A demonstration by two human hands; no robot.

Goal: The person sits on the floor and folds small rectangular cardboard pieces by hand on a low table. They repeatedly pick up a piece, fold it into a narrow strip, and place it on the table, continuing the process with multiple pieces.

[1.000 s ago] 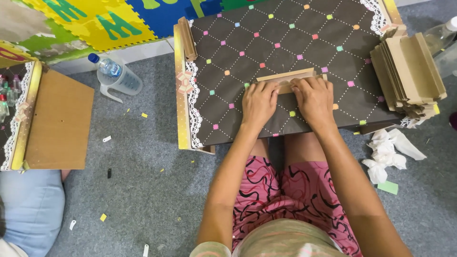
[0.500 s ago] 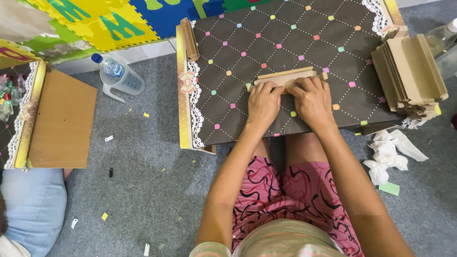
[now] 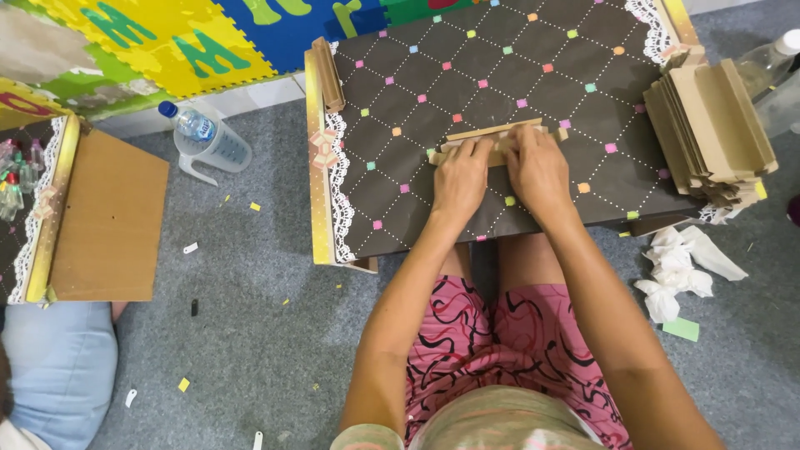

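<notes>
A long folded cardboard strip [image 3: 492, 133] lies on a dark brown board [image 3: 400, 108] patterned with dotted diamonds and small coloured squares. My left hand [image 3: 461, 175] presses down on the strip's left part, fingers curled over it. My right hand [image 3: 537, 171] presses on the right part, close beside the left. Both hands cover most of the strip; only its top edge and ends show. The board rests over my lap and has white lace and a gold edge [image 3: 317, 167] on its left side.
A stack of folded cardboard pieces [image 3: 708, 133] sits on the board's right end. One cardboard piece [image 3: 327, 73] lies at its top left. A clear jug with a water bottle [image 3: 204, 137] stands on the grey carpet, a cardboard-backed board [image 3: 104, 217] left, crumpled white paper [image 3: 679, 267] right.
Both hands stayed on the strip, shifting only slightly along it. The view has drifted a little; nothing else moved.
</notes>
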